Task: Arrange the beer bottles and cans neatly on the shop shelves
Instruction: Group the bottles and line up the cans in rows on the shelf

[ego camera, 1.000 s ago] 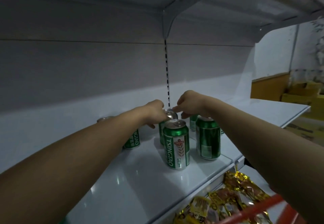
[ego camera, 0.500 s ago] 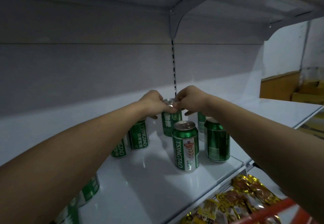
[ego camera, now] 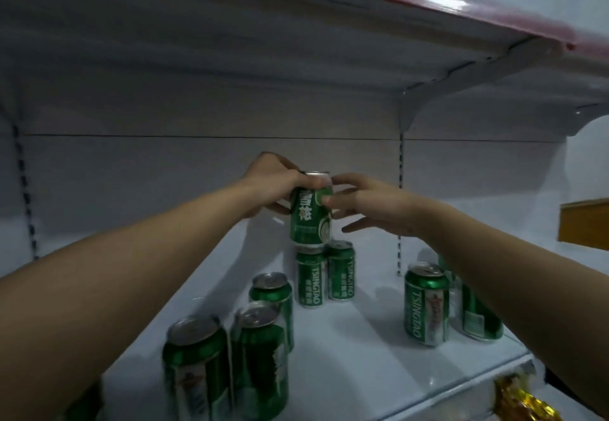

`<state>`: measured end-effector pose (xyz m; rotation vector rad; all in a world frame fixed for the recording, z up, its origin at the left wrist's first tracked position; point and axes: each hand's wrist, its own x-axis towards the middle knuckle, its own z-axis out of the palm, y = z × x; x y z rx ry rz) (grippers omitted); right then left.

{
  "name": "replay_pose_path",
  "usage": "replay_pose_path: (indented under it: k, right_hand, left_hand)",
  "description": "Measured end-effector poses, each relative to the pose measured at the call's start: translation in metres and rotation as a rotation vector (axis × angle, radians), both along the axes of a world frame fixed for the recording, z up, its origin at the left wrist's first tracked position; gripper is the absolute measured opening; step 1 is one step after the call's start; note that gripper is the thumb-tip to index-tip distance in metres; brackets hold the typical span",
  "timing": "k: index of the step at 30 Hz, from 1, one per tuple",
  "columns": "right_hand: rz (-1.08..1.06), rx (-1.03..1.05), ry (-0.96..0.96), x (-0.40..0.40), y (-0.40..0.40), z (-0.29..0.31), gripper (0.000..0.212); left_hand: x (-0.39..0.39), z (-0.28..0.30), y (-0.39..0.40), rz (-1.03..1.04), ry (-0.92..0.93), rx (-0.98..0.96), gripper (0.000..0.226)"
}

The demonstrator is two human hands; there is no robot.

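Green beer can [ego camera: 309, 211], upright, sits above two Tsingtao cans [ego camera: 324, 275] on the white shelf [ego camera: 362, 371], left hand [ego camera: 275, 186] gripping its top, right hand [ego camera: 369, 206] pinching its side.

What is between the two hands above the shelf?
In the head view, a green can is between the left hand and right hand; both hold it above two shelved cans.
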<state>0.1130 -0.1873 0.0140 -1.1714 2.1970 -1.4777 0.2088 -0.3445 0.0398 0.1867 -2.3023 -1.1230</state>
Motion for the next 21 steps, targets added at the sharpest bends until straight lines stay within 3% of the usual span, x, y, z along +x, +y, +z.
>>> replay_pose_path:
  k: [3,6,10,16,21]
  right_hand:
    - [0.061,0.04,0.064,0.033,-0.037,0.0,0.062]
    - [0.095,-0.041,0.104,0.065,-0.079,0.002,0.039]
    - [0.172,-0.116,0.126,0.107,-0.133,0.008,0.031]
    - [0.266,-0.138,0.126,0.171,-0.218,0.014,0.059]
    - [0.37,-0.098,0.134,0.217,-0.282,0.005,0.053]
  left_hand:
    - [0.039,0.005,-0.023,0.058,0.026,0.003,0.033]
    - [0.077,0.009,-0.05,0.115,0.026,-0.003,0.034]
    - [0.135,0.019,-0.09,0.189,0.007,-0.034,0.03]
    - [0.221,0.027,-0.148,0.291,-0.039,-0.068,0.03]
    - [0.269,0.017,-0.198,0.434,-0.08,-0.064,0.046]
